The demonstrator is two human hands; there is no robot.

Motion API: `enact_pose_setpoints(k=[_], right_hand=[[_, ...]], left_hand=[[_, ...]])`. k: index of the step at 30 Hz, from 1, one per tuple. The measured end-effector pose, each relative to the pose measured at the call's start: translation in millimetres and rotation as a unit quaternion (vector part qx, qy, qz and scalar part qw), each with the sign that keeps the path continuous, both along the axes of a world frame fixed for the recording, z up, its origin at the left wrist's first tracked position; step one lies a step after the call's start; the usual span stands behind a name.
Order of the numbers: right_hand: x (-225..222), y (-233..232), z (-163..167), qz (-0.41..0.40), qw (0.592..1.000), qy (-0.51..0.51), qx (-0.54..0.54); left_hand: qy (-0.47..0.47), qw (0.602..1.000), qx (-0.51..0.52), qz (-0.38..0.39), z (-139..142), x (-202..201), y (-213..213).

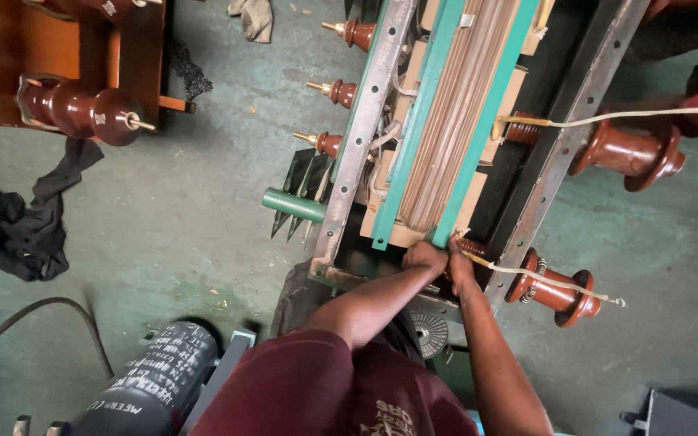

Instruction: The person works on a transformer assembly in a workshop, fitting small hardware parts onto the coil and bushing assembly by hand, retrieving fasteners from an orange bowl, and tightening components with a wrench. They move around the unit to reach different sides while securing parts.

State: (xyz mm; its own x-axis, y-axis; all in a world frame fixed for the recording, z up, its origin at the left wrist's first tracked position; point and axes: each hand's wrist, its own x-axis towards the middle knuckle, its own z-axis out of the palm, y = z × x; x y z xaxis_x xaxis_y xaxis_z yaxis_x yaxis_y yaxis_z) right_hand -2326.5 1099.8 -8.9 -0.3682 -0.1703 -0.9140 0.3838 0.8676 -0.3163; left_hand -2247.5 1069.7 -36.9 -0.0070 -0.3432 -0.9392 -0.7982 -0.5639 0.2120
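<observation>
A worn green concrete floor [195, 218] is lying under dim light, carrying a black rag [18, 222] at its left edge and an orange cabinet [50, 48] in its top-left corner

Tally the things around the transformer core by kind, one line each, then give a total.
Small brown insulators with brass studs, left of the frame: 3
Large brown insulators on the right rail: 2
Large brown insulator on the orange housing: 1
Green pipe: 1
Black rags on the floor: 1
Hands at the core's end: 2
Total: 10
</observation>
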Motion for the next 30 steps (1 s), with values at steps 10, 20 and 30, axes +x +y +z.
enact_pose_setpoints(k=[10, 20, 30], right_hand=[[-3.3, 2.7, -0.5, 0.013, 1.000, -0.020, -0.005], [-5.2, 2.7, 1.7, 0.025, 1.000, -0.014, -0.004], [-5.3, 0.7, 6.8, 0.039, 0.999, 0.006, 0.020]], left_hand=[[0.005, 1.000, 0.018, 0.006, -5.7, -0.4, 1.5], [-0.006, 0.999, 0.049, -0.022, -3.4, -9.3, -1.8], [-0.018, 0.998, 0.032, -0.049, 4.7, -12.1, -7.2]])
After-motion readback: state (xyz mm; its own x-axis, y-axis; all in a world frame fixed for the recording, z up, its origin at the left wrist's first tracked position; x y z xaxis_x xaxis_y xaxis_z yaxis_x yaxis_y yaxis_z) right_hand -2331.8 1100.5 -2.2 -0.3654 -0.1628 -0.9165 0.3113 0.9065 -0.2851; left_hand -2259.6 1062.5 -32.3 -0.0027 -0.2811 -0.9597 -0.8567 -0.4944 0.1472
